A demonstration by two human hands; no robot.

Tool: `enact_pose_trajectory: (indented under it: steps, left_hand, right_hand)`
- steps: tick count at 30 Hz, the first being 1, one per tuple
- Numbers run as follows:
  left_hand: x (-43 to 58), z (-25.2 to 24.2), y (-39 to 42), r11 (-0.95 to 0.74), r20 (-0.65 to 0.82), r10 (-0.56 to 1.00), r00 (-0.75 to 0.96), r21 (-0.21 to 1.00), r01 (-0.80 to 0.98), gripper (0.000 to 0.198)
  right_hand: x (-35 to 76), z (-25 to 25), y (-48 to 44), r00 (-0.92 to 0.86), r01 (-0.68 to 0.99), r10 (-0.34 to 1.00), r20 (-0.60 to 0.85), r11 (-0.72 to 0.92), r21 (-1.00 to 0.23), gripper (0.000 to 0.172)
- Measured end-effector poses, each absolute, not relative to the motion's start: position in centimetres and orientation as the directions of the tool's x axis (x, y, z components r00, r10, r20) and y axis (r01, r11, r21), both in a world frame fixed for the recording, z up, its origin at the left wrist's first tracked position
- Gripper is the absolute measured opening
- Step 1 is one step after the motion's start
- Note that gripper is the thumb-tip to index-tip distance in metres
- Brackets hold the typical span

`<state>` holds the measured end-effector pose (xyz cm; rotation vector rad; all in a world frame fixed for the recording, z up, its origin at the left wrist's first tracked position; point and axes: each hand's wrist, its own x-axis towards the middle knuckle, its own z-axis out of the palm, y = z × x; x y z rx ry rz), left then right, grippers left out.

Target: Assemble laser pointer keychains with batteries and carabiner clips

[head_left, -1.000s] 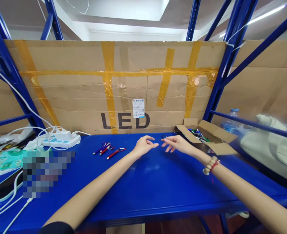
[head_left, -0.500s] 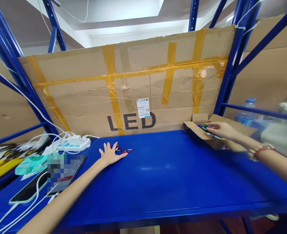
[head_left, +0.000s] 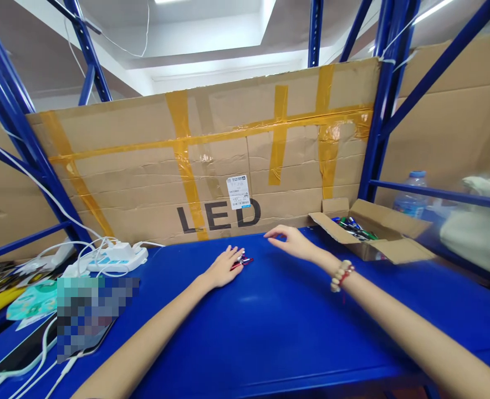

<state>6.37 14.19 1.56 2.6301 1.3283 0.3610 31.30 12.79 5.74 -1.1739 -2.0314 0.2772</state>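
Observation:
My left hand (head_left: 224,268) rests low over the blue tabletop, its fingers and thumb closed around a few small pens (head_left: 245,261). Red and silver ends stick out past the fingertips; the rest is hidden under the hand. Over the table, right of these pens, hovers my right hand (head_left: 291,242), its fingers curved and parted from the thumb, with nothing visible in it. Behind it to the right stands an open cardboard box (head_left: 372,252), flaps spread, holding several pens (head_left: 355,228) in blue, green, black and white.
A power strip (head_left: 122,260) with tangled white cables sits at the left back. Nearer lie a phone (head_left: 24,346) and a blurred-out device. A taped cardboard panel (head_left: 153,188) closes off the back. Blue shelf posts (head_left: 384,100) and a water bottle (head_left: 412,194) are at the right.
My right hand has left the box and moved left over the table. My left hand has slid right with the pens, its spread fingers drawn together. The view has shifted slightly.

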Motion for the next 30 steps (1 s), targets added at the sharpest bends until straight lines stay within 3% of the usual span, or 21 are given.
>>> enact_pose_trajectory:
  steps: [6, 11, 15, 19, 22, 30]
  left_hand:
    - [14.6, 1.6, 15.1, -0.831, 0.22, 0.549, 0.806, 0.248, 0.498, 0.045]
    - [17.6, 1.2, 16.0, -0.86, 0.296, 0.498, 0.815, 0.285, 0.423, 0.044]
    - [16.0, 1.0, 16.2, -0.808, 0.391, 0.582, 0.713, 0.378, 0.453, 0.048]
    - [11.6, 0.9, 15.6, -0.696, 0.465, 0.717, 0.519, 0.491, 0.524, 0.038]
    - [7.9, 0.9, 14.3, -0.628, 0.49, 0.776, 0.396, 0.548, 0.552, 0.032]
    - [3.8, 0.4, 11.7, -0.556, 0.528, 0.808, 0.261, 0.537, 0.635, 0.025]
  right_hand:
    - [29.0, 4.0, 14.2, -0.304, 0.674, 0.791, 0.532, 0.573, -0.466, 0.019]
    - [31.3, 3.7, 13.8, -0.235, 0.791, 0.812, 0.534, 0.479, -0.381, 0.022]
    - [33.0, 4.1, 13.2, -0.237, 0.847, 0.835, 0.497, 0.428, -0.315, 0.023]
    - [32.9, 4.3, 12.6, -0.385, 0.83, 0.855, 0.348, 0.485, -0.274, 0.017]
    - [32.3, 4.0, 12.3, -0.448, 0.816, 0.852, 0.269, 0.513, -0.266, 0.023]
    - [27.3, 2.2, 10.8, -0.525, 0.749, 0.806, 0.272, 0.59, -0.301, 0.024]
